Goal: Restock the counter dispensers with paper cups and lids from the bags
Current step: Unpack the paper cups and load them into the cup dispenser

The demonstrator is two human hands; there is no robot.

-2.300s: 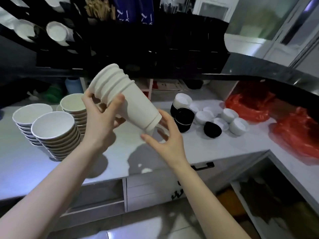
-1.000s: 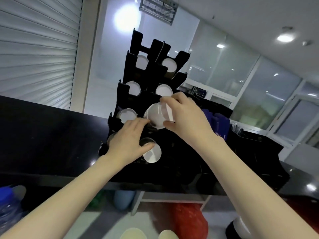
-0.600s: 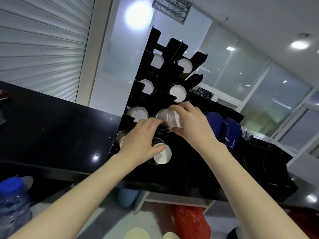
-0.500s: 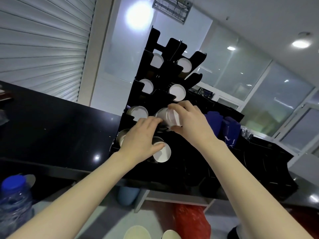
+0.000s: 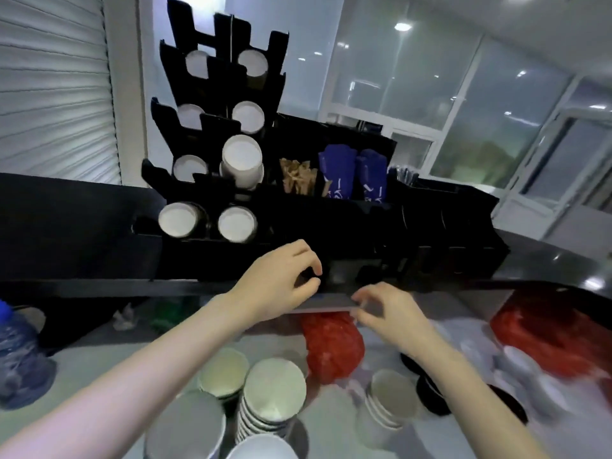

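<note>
Left hand: the left hand (image 5: 281, 286) is hanging empty in front of the black dispenser rack (image 5: 212, 180), fingers (image 5: 306, 256) curling loosely inward, thumb and forefinger nearly meeting but pinching nothing.
Right hand: the right hand (image 5: 392, 313) is sitting lower and to the right, just under the edge of the dark counter ledge (image 5: 99, 288), fingers bent and close together; blur is hiding the tips, so I cannot tell whether they are touching anything.
Rack: it is standing on the ledge in two columns of round slots, white cup bottoms showing in the slots.
Newest stack: one white cup stack (image 5: 241, 164) is poking out further than its neighbours, in the right column, second row up from the bottom.
Loose cups: stacks of paper cups (image 5: 273, 395) are standing on the pale tabletop (image 5: 99, 362) below the hands, some mouth up, with one short stack (image 5: 387, 405) under the right forearm.
Lids: black lids (image 5: 430, 392) and white lids (image 5: 520, 362) are lying to the right on the tabletop, smeared by motion.
Bags: a red bag (image 5: 332, 346) is slumping just below the right hand, and another red bag (image 5: 556, 339) is lying at the far right.
Extras: brown stirrers (image 5: 296, 177) and blue packets (image 5: 351, 175) are standing in compartments right of the rack; a water bottle (image 5: 16, 352) is at the left edge.
</note>
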